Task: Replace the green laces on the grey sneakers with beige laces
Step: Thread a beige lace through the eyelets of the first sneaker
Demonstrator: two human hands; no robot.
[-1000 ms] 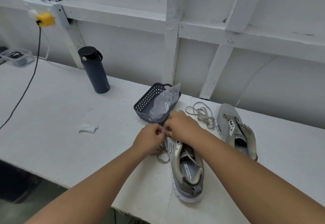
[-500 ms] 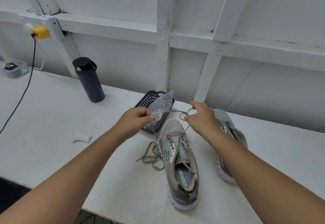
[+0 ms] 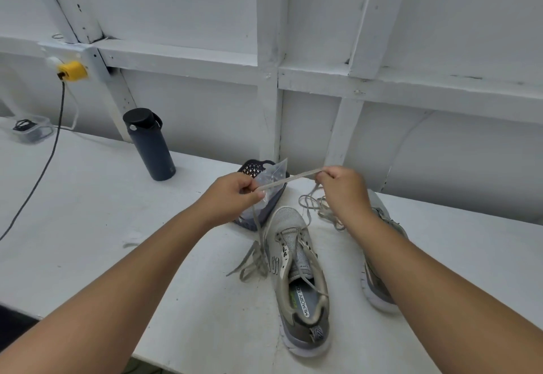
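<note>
Your left hand [image 3: 232, 197] and right hand [image 3: 342, 187] each pinched the lace [image 3: 289, 179], stretching it taut above the grey sneaker [image 3: 299, 279] on the bench [image 3: 88, 212]

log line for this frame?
left hand: pinches lace | right hand: pinches lace, taut | near sneaker: partly laced

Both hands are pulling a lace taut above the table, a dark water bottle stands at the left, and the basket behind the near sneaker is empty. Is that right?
Not quite. The head view shows the basket holds a clear plastic bag, so it is not empty. The rest stands: the left hand and right hand pinch a lace stretched between them above the table, the dark water bottle stands at the left, and the basket sits behind the near sneaker.
</note>
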